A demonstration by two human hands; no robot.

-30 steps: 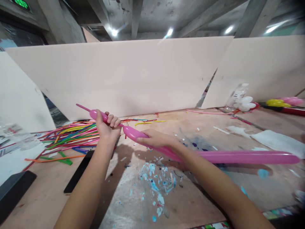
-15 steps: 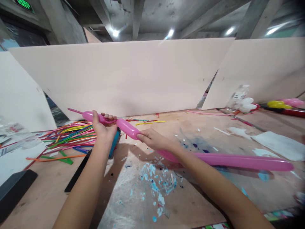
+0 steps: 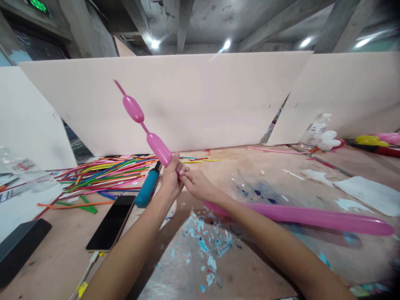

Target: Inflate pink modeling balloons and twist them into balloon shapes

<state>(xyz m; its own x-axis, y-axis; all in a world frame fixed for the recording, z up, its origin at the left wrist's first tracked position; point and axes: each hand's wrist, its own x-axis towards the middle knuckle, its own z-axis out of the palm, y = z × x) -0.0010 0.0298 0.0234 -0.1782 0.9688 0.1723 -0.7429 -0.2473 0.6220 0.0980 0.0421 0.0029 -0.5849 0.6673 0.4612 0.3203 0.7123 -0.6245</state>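
A long pink modelling balloon [image 3: 300, 216] runs through both hands over the table. My left hand [image 3: 173, 177] is closed round it at the base of a plump section. Above that fist, two bulging sections joined by a thin neck slant up to the left, ending in a narrow uninflated tip. Right beside it, my right hand [image 3: 198, 183] pinches the balloon, knuckles against the left fingers. The pinched spot itself is hidden by the fingers. From under the right wrist, the long unsegmented part stretches to the right, low above the table.
Uninflated balloons [image 3: 109, 173] lie heaped at the left, near a blue hand pump [image 3: 146, 189], a phone [image 3: 111, 223] with a cable and a black box [image 3: 23, 250]. Pale boards [image 3: 187, 104] stand along the back. At right are a clear bottle [image 3: 317, 129], a white balloon flower [image 3: 327, 141] and paper [image 3: 370, 193].
My left hand has moved right and down along the balloon to meet my right hand. The segmented end now points up, released from the left palm. The phone and pump show more fully.
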